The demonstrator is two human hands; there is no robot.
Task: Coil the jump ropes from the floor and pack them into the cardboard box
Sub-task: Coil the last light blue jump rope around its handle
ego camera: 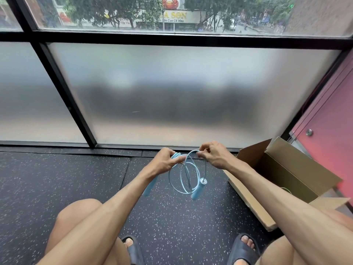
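A light blue jump rope [183,176] hangs in loose loops between my hands, above the floor. My left hand [166,160] grips the gathered loops together with one blue handle [150,187], which points down under my wrist. My right hand [213,154] pinches the top of a loop of cord. The second blue handle [198,189] dangles at the bottom of the loops. The open cardboard box [286,175] stands on the floor to my right, flaps up. A thin green cord [286,189] shows inside it.
I squat on a dark speckled rubber floor [76,178], knees and sandals at the bottom of view. A frosted glass wall with black frames [172,146] runs straight ahead. A pink wall [328,131] rises behind the box at right.
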